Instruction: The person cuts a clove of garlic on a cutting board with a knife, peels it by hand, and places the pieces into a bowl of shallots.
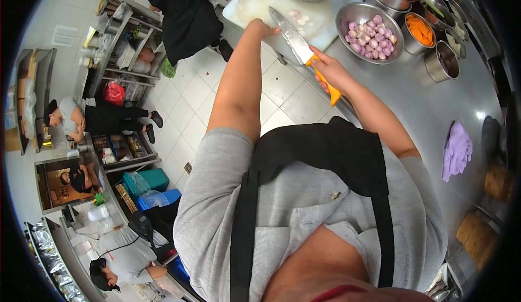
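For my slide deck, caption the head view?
Right hand grips an orange-handled knife; left hand rests at a white cutting board.

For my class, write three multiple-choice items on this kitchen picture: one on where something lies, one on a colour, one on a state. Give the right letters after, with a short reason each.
1. Where does the purple cloth lie?
A. On the floor tiles
B. On the steel counter
C. In a bowl

2. What colour is the handle of the knife?
A. Orange
B. Black
C. Green

3. How does the right hand stand to the knife?
A. It is closed round the handle
B. It lies flat beside it
C. It pinches the blade tip

Answers:
1 B: the cloth rests on bare steel, apart from the bowls.
2 A: the handle shows orange below the fingers.
3 A: the fingers wrap the handle, while the left hand rests at the edge of the white cutting board, near the blade.
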A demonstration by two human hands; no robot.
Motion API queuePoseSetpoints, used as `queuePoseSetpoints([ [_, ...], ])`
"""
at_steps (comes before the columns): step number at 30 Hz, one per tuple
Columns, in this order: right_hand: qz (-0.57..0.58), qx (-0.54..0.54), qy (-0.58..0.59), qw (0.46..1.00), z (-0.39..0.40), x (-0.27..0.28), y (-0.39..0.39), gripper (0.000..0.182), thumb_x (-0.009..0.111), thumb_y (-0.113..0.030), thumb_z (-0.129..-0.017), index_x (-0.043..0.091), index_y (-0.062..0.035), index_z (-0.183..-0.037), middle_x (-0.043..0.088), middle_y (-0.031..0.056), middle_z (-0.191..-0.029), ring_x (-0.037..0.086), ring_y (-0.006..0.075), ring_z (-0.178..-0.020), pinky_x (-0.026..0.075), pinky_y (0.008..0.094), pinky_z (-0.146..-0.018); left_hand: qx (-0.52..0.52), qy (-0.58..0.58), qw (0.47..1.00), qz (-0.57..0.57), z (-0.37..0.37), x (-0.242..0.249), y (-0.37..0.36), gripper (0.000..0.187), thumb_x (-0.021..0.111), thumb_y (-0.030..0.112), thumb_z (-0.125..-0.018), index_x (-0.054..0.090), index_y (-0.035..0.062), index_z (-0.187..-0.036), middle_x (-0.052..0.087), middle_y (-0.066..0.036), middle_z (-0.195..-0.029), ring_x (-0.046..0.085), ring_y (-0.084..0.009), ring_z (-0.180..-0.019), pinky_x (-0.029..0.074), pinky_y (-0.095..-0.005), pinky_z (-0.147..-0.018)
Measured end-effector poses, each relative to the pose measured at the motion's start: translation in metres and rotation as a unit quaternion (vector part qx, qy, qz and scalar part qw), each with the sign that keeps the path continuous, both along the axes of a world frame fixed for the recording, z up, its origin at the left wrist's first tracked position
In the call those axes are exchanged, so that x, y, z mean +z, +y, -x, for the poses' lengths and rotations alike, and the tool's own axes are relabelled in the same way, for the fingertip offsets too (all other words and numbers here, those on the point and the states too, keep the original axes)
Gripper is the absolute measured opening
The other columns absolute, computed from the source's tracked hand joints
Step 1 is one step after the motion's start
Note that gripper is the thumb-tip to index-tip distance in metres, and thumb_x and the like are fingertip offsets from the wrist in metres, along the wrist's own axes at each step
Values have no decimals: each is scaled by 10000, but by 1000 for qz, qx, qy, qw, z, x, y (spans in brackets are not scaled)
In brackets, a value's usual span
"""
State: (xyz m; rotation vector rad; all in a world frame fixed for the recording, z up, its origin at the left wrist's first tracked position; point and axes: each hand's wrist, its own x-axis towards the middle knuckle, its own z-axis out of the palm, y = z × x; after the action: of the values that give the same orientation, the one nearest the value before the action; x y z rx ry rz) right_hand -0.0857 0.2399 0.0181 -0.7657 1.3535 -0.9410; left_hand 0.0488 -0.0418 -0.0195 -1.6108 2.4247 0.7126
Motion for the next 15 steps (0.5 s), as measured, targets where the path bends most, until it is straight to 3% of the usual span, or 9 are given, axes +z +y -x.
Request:
queuePoseSetpoints([
  [2,5,6,15,1000,-3,-3,-3,520,410,-248,-958,257,-237,-1455,445,8,-648,401,82,-435,376,243,-389,13,-9,1000,-11,-2,-4,2,905,802,612,-531,610,-73,-1090,614,-216,-1128,587,-319,-1071,456,-360,-903],
  [4,-2,8,15,1000,-5,-1,-7,525,406,-244,-947,259,-258,-1452,451,23,-647,410,106,-442,380,270,-392,4,12,1000,25,-3,-9,-4,886,762,665,-530,651,-64,-1021,660,-211,-1006,645,-321,-917,492,-360,-788],
  [8,-24,26,21,999,0,-1,10,515,413,-248,-948,279,-262,-1445,452,21,-642,414,104,-442,384,272,-392,5,7,999,51,-2,-8,1,857,767,649,-539,658,-63,-1003,663,-211,-993,650,-307,-907,496,-351,-775],
  [10,-4,32,58,998,2,3,20,503,416,-245,-947,300,-262,-1437,456,18,-643,422,101,-445,393,268,-393,68,16,997,43,-1,-7,0,770,756,624,-587,677,-26,-994,666,-205,-988,653,-293,-907,493,-350,-784],
  [15,24,-13,74,997,17,11,29,499,425,-240,-945,314,-271,-1431,459,11,-645,426,96,-444,401,260,-391,74,103,991,53,-3,7,30,517,745,480,-671,694,37,-933,680,-171,-905,658,-273,-845,493,-345,-759],
])
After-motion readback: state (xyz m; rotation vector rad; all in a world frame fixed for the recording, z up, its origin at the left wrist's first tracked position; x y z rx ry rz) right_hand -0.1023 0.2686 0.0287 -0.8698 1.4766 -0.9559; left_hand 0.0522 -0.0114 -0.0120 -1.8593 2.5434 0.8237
